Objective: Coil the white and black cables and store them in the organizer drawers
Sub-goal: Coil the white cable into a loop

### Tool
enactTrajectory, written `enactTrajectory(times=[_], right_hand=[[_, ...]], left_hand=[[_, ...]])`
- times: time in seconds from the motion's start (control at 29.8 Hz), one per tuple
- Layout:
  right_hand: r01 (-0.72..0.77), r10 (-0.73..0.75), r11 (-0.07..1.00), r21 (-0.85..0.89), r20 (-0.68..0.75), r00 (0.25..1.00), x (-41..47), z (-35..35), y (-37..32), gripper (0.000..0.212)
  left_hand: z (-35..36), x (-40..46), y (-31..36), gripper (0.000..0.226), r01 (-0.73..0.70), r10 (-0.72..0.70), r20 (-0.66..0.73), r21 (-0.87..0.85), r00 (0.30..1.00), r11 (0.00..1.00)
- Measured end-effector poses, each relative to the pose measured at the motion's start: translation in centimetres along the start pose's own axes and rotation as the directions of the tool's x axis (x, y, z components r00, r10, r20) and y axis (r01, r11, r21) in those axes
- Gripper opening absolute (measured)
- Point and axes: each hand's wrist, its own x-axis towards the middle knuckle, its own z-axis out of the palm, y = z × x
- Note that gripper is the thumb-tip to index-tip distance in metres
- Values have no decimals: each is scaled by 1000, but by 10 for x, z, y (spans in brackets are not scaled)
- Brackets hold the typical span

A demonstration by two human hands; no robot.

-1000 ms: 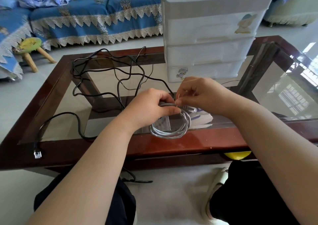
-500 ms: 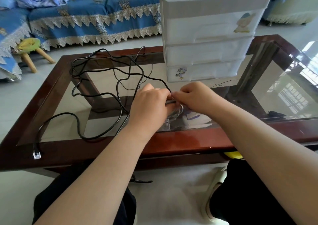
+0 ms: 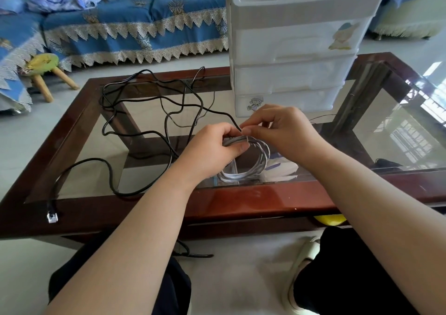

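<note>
The left hand (image 3: 212, 150) grips the top of the coiled white cable (image 3: 248, 162), fingers curled round the bundled strands, while the right hand (image 3: 284, 133) pinches the same bundle just beside it. The coil hangs over the glass near the front wooden rim of the table (image 3: 241, 201). The black cable (image 3: 149, 112) sprawls loose across the left half of the glass, its plug (image 3: 52, 217) lying on the front rim. The organizer drawers (image 3: 292, 49) stand just behind the hands, all closed.
</note>
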Motion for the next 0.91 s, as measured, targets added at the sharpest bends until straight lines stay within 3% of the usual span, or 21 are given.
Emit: enactTrajectory(times=[0.3, 0.5, 0.77, 0.91], right_hand=[[51, -33, 948, -315, 61, 998, -1, 10, -3, 20], [-13, 134, 904, -427, 256, 957, 5, -2, 2, 30], [97, 116, 815, -571, 325, 939, 16, -10, -1, 35], [125, 106, 762, -635, 313, 944, 21, -10, 0, 35]], left_hand=[[7, 0, -2, 20, -10, 14, -34, 116, 999, 993], [6, 4, -1, 23, -4, -1, 83, 62, 997, 998], [3, 14, 9, 28, -11, 21, 146, -70, 989, 998], [0, 20, 10, 22, -56, 48, 120, 69, 992, 996]])
